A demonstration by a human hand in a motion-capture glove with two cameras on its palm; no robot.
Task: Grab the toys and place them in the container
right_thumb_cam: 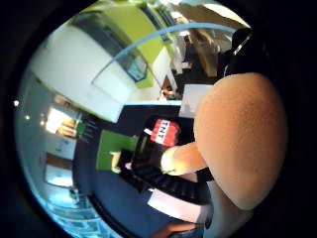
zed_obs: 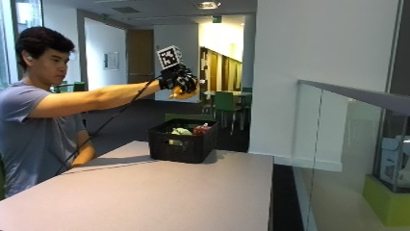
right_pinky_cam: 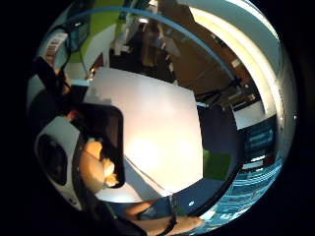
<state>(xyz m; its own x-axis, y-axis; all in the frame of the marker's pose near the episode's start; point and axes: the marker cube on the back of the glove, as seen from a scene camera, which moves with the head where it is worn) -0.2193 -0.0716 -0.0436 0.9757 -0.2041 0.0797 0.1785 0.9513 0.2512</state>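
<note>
A person's gloved right hand [zed_obs: 177, 81], its grip clamped on an orange toy [zed_obs: 180, 95], hangs high above the black container [zed_obs: 181, 141] at the worktop's [zed_obs: 160, 192] far edge, placed for a drop among toys already inside.

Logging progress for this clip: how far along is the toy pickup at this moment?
Nearly done, it seems. Toys already sit in the black crate, including a red TNT block. The gloved right hand holds an orange toy raised high above the crate, not yet dropped in. No other toys show on the table, so this looks like the last one.
</note>
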